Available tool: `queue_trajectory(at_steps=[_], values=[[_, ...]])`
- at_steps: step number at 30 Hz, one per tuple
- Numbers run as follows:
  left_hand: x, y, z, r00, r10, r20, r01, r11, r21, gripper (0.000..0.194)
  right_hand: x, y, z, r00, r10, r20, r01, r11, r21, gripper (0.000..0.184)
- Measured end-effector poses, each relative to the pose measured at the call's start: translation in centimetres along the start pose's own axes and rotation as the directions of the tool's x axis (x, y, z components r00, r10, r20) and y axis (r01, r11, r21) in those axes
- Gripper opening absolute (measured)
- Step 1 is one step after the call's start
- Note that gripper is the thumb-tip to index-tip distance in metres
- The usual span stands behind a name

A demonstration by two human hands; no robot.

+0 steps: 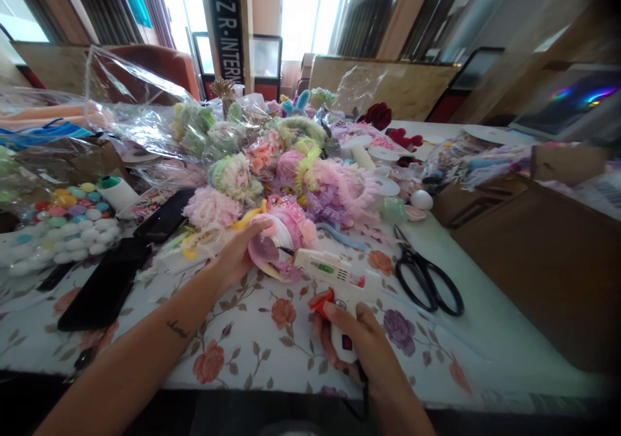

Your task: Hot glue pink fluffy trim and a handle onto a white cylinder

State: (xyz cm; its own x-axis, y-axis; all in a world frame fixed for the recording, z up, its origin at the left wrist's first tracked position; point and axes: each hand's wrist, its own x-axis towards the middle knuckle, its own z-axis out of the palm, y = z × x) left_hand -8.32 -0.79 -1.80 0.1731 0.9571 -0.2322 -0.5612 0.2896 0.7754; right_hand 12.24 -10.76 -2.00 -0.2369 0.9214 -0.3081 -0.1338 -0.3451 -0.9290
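My left hand (pixel 241 253) is closed on the near left side of a pink round frilly piece (pixel 301 229), its open ring-like side turned toward me. Ruffles and small pink decorations cover its outer side; I cannot tell its exact kind. In my right hand (pixel 359 332) is a white hot glue gun (pixel 334 271) with a red trigger, fingers wrapped round its handle. Its dark nozzle reaches into the opening of the pink piece, close to the white inner band; whether it touches is unclear. A clear glue stick seems to trail from its back.
Black-handled scissors (pixel 427 277) lie right of the glue gun. Black phones (pixel 104 287) and a bag of pompoms (pixel 82 232) are at left. Behind rises a heap of pastel trims and plush pieces (pixel 330 190). A cardboard box (pixel 538 261) stands at right on the floral-covered table (pixel 262 358).
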Motion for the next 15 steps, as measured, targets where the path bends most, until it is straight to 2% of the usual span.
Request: queue_trajectory(at_steps=[8, 11, 13, 15], values=[[0.2, 0.0, -0.1, 1.000, 0.021, 0.018, -0.021, 0.999, -0.036, 0.025, -0.2, 0.5, 0.1, 0.999, -0.044, -0.011, 0.045, 0.998, 0.054, 0.035], [0.1, 0.2, 0.3, 0.998, 0.056, -0.043, -0.059, 0.996, -0.069, 0.024, -0.6, 0.7, -0.2, 0.997, -0.079, -0.021, 0.081, 0.990, 0.118, 0.036], [0.1, 0.4, 0.5, 0.993, 0.085, -0.082, -0.094, 0.990, -0.109, 0.022, -1.1, 0.6, -1.1, 0.993, -0.102, -0.063, 0.109, 0.986, 0.123, 0.038], [0.1, 0.6, 0.6, 0.989, 0.108, -0.102, -0.123, 0.979, -0.160, 0.020, -1.8, 0.0, -2.7, 0.977, -0.124, -0.172, 0.136, 0.989, 0.062, 0.040]])
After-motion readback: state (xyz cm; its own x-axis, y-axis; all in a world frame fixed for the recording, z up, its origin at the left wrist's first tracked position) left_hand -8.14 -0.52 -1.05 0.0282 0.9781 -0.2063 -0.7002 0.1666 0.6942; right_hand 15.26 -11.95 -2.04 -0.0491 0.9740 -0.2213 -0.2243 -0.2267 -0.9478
